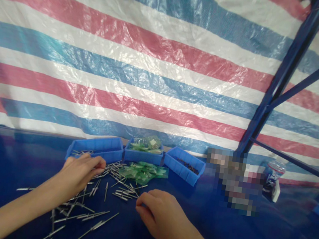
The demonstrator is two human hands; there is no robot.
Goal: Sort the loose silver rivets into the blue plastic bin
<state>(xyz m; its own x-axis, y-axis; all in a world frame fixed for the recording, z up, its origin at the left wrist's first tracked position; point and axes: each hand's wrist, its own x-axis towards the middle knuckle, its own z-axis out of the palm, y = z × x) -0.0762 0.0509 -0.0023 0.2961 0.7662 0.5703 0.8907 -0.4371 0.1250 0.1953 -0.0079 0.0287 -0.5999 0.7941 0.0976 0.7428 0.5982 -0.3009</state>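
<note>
My left hand (81, 173) is closed, its fingers curled together just in front of the left blue bin (107, 149). It hovers over loose silver blind rivets (98, 225) scattered on the blue tabletop. Whatever those fingertips hold, if anything, is hidden. My right hand (161, 215) is closed too, thumb and fingers pinched at the right edge of a small heap of rivets (124, 194). I cannot make out anything between them. Several green plastic packets (144, 172) lie between the hands, farther back. More rivets show inside the left bin.
Behind the packets stands a middle blue bin (143, 157) holding clear and green bags. A right blue bin (181, 174) contains small dark pieces. Farther right are a pixelated patch and a labelled plastic bottle (272, 174). A striped sheet (154, 74) and blue metal frame (271, 92) rise behind.
</note>
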